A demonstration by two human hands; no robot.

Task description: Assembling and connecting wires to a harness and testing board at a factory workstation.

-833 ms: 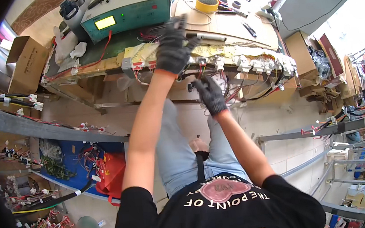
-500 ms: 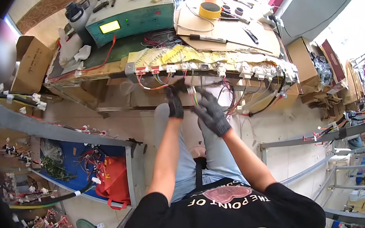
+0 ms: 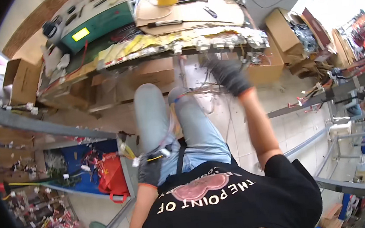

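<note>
Two gloved hands [image 3: 149,171] [image 3: 230,77], several wires [image 3: 127,152]

Looked down, wide, from head height.
Faced the far workbench [image 3: 78,76] over near lap [image 3: 205,142], between left rack [image 3: 45,124] and right rack [image 3: 350,186].

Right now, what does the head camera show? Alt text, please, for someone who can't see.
A gloved left hand holds wires with white connectors near the wearer's jeans, while the blurred, gloved right hand is out by a workbench. On it sit a teal box with a lit screen and a yellow tape roll.
</note>
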